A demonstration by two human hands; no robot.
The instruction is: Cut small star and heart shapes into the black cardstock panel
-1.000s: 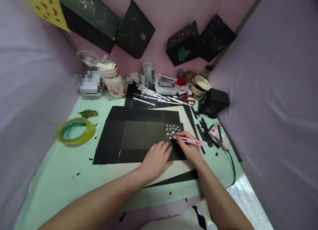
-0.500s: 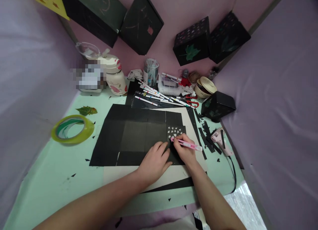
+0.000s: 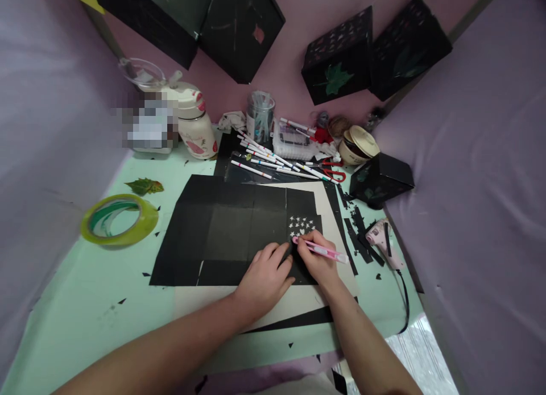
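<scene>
A sheet of black card with fold lines and slits lies on a pale board. Star-shaped openings and a heart show white at its right end. My right hand grips a slim pink craft knife, its tip down at the lowest row of stars; the blade itself is too small to see. Just left of it, my left hand lies flat on the card with the fingers stretched out, pressing on it and holding no tool.
Left are a tape roll and a leaf. Behind the card lie white markers, red-handled scissors and a flask. A black box, paper scraps and a corded pink tool sit right. Black boxes hang above.
The view has shifted slightly, so the surroundings sit a little differently in the picture. Both hands and the craft knife stay almost in the same place on the card.
</scene>
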